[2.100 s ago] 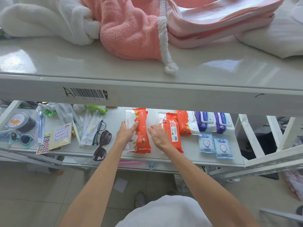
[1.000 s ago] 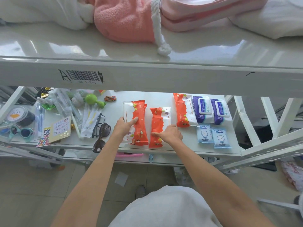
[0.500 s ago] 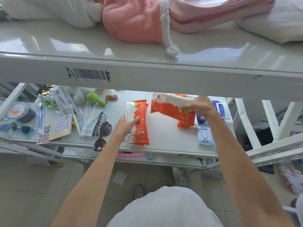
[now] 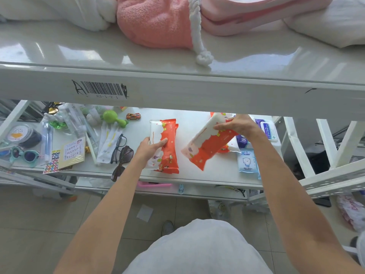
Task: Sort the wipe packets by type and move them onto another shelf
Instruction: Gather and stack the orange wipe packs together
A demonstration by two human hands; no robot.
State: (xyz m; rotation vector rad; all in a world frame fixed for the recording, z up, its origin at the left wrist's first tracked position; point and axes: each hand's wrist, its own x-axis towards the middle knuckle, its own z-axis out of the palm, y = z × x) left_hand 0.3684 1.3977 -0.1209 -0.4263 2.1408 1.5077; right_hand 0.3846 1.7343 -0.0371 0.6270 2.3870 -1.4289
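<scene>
Left hand, right hand gripping (arms outstretched).

Bare left hand and bare right hand end long, slender forearms \- smooth skin, uncovered along their whole visible length. A pale grey-white garment covers the torso as a rounded, softly creased shape, with a grey shoe toe beyond it.
</scene>
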